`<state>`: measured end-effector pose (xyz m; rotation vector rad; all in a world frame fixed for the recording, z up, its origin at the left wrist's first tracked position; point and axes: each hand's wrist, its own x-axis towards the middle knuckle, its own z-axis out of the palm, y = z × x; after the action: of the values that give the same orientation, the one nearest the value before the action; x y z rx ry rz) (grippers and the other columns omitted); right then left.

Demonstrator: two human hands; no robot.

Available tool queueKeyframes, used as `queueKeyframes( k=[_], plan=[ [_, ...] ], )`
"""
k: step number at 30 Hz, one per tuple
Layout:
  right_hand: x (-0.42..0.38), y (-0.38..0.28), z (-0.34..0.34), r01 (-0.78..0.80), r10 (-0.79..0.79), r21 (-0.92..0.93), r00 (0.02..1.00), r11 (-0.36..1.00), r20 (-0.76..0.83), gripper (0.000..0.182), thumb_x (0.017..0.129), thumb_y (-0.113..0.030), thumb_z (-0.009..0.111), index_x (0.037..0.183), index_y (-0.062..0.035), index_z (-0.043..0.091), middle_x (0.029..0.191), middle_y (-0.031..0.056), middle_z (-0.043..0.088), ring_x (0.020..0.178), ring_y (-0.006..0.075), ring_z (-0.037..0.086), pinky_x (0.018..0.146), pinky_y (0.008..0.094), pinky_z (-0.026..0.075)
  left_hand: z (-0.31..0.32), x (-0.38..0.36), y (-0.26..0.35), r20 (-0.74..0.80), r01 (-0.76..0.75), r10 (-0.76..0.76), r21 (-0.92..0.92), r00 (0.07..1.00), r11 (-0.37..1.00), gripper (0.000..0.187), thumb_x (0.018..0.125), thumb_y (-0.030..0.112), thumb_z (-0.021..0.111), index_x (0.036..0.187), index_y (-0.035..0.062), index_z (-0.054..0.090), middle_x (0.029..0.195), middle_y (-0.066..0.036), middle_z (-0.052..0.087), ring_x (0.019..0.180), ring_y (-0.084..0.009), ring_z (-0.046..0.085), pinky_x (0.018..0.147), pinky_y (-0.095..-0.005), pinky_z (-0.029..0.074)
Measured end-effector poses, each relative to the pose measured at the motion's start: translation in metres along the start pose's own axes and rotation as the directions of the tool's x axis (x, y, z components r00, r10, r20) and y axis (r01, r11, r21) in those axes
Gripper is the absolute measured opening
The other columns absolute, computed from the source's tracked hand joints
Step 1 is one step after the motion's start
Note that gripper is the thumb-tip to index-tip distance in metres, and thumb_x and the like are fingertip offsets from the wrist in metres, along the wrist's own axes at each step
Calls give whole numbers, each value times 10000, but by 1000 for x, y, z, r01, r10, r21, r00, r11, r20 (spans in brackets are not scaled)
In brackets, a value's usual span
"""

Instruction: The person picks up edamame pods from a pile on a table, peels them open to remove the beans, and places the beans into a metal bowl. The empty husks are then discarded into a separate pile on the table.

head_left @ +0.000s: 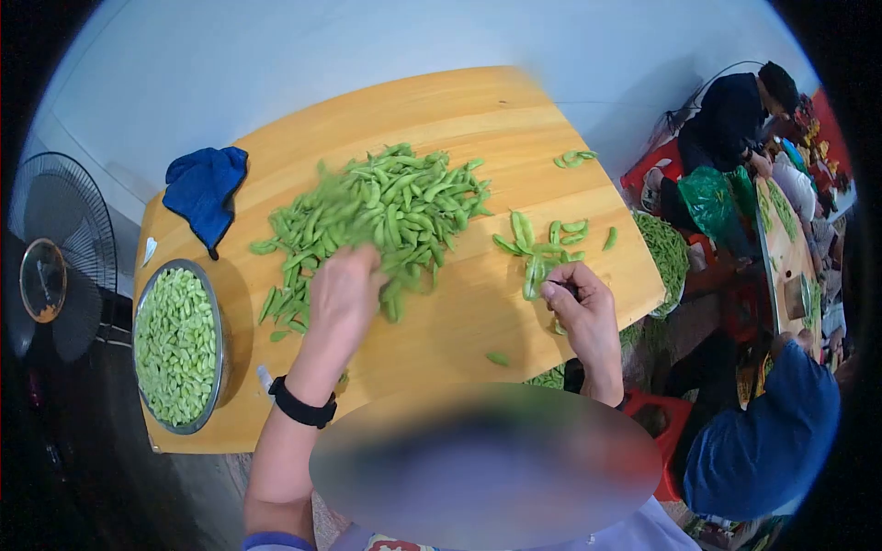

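Green bean pods [404, 202] are heaped on the wooden table [441, 340]. My left hand [344, 285], with a black band on the wrist, is at the heap's near edge; its fingers and the pods around them are blurred. Right of the heap, my right hand [583, 308] is closed with thumb and fingers together, and something small and dark shows between them. Its fingertips are beside an opened-looking pod [533, 275]. More pods [570, 231] lie just beyond. A metal bowl [220, 354] full of shelled green beans [175, 344] stands at the left.
A blue cloth [204, 193] lies at the table's back left, near a fan [64, 257]. Beyond the right edge is a container of pods [661, 257]. Two people, one in dark clothes [726, 119] and one in a blue top [763, 441], are at another table [785, 266].
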<state>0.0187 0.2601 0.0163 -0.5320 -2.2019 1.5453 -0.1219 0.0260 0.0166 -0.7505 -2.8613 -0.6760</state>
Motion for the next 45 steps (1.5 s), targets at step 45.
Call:
queueKeyframes(
  k=[45],
  plan=[
    [-23, -30, -12, -149, -39, 343, 874, 928, 484, 163, 837, -114, 588, 955, -5, 563, 743, -13, 508, 634, 45, 448, 554, 192, 372, 0, -13, 107, 372, 363, 156, -928, 915, 83, 134, 758, 14, 629, 891, 32, 626, 681, 23, 553, 560, -26, 423, 483, -160, 313]
  ],
)
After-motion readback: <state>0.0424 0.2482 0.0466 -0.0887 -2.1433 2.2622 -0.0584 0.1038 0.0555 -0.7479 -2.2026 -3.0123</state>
